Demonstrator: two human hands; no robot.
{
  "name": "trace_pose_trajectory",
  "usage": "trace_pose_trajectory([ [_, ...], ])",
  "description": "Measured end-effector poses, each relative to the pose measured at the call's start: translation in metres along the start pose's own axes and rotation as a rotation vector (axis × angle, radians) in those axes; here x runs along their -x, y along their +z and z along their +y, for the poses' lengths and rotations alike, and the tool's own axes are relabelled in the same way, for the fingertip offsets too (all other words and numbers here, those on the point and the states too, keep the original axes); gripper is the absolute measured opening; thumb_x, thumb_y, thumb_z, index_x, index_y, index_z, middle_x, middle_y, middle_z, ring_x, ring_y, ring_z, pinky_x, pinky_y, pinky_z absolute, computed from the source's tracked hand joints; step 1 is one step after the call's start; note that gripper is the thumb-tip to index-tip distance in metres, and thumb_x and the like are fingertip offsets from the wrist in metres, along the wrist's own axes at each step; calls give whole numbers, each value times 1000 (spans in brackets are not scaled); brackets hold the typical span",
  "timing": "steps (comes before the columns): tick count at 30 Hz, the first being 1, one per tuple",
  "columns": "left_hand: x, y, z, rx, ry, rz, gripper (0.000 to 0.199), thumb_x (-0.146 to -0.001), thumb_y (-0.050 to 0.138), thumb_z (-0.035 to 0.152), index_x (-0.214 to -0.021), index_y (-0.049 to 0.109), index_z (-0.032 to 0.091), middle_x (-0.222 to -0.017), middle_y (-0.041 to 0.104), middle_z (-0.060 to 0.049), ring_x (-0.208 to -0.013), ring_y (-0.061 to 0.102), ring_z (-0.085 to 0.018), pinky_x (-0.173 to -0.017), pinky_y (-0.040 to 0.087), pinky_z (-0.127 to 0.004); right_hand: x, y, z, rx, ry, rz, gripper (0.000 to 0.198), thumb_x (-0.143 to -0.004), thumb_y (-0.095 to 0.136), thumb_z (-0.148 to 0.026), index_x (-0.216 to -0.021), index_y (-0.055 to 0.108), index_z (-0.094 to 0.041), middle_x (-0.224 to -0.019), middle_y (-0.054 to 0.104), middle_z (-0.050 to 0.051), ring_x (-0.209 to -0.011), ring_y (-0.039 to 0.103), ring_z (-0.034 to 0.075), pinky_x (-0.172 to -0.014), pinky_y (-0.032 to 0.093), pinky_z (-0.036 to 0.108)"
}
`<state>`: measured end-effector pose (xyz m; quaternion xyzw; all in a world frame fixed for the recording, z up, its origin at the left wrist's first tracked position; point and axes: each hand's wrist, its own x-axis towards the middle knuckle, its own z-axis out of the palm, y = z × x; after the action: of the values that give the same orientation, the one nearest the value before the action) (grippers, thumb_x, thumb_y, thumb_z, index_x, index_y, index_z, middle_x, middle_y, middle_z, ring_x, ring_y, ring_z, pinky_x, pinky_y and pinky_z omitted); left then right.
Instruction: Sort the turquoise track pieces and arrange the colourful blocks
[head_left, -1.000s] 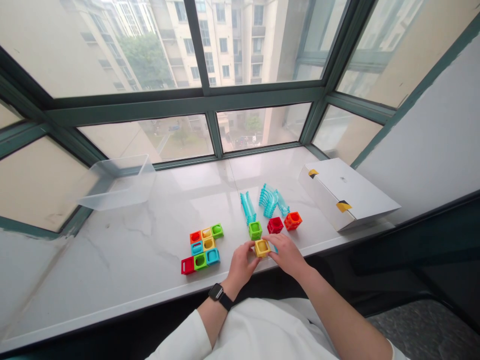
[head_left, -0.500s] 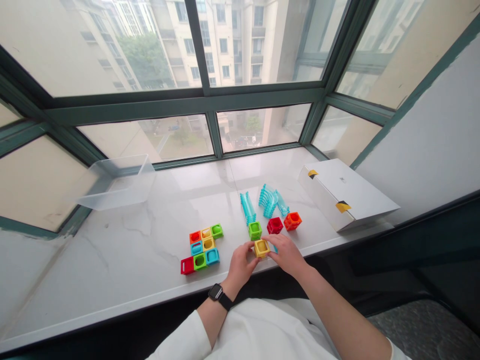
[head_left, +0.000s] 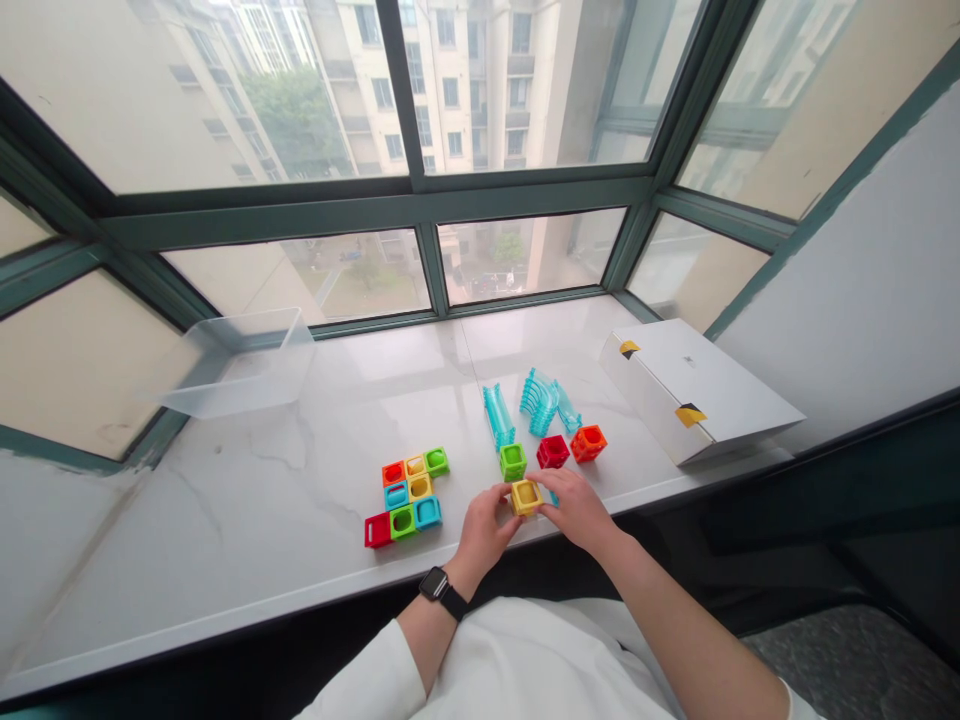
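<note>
Between my two hands is a yellow hollow toy block (head_left: pixel 526 497), its open face turned up. My left hand (head_left: pixel 486 526) pinches it from the left and my right hand (head_left: pixel 576 508) from the right. Just behind it stands a green block (head_left: pixel 513 461). A dark red block (head_left: pixel 553 452) and an orange block (head_left: pixel 589 443) sit to the right. Part of a blue piece (head_left: pixel 554 498) shows beneath my right hand. Left of my hands, several coloured blocks (head_left: pixel 403 521) lie side by side in rows.
Clear blue track pieces (head_left: pixel 539 402) and a straight blue track (head_left: pixel 498 416) lie behind the blocks. At the far left is a clear plastic bin (head_left: pixel 247 385). A white box (head_left: pixel 705 385) stands on the right. Windows border the back of the marble sill (head_left: pixel 247 520).
The view has shifted slightly, moving everything a little to the right in the picture. Both hands keep their hold on the yellow block; nothing else visibly differs.
</note>
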<state>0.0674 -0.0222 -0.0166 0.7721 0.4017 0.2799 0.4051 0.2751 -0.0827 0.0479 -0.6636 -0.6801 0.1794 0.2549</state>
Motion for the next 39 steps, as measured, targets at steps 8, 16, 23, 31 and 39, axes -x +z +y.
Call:
trace_pose_trajectory([
  [8, -1, -3, 1, 65, -3, -15, 44, -82, 84, 27, -124, 69, 27, -113, 77, -6, -102, 70, -25, -94, 55, -40, -1, 1, 0, 11, -4, -3, 53, -81, 80, -10, -131, 71, -26, -129, 75, 8, -119, 68, 29, -106, 51, 50],
  [16, -3, -4, 2, 118, 6, -33, 43, -83, 82, 22, -123, 70, 26, -115, 78, -5, -104, 72, -24, -96, 55, -39, -3, 0, 1, 13, -15, -17, 54, -81, 80, -10, -132, 70, -26, -130, 75, 8, -120, 68, 29, -107, 51, 50],
  [23, -1, -3, 0, 76, 7, -23, 42, -84, 81, 25, -124, 68, 26, -113, 77, -6, -102, 71, -25, -96, 55, -42, -2, 2, 1, 26, -20, -2, 53, -82, 79, -11, -131, 69, -26, -129, 75, 8, -119, 68, 30, -105, 51, 50],
  [31, -2, -6, 1, 118, -10, -34, 44, -83, 81, 24, -124, 67, 26, -117, 77, -6, -102, 71, -23, -96, 57, -42, 0, 1, -3, 46, -17, -9, 54, -84, 78, -12, -134, 67, -27, -131, 74, 8, -120, 68, 30, -104, 51, 50],
  [39, 11, -70, 9, 92, -49, 52, 27, -99, 61, 41, -119, 67, 23, -109, 77, -7, -73, 67, -16, -67, 57, -30, 2, 3, -3, 61, -37, -13, 58, -85, 74, -13, -140, 64, -28, -135, 72, 8, -124, 66, 31, -106, 51, 52],
])
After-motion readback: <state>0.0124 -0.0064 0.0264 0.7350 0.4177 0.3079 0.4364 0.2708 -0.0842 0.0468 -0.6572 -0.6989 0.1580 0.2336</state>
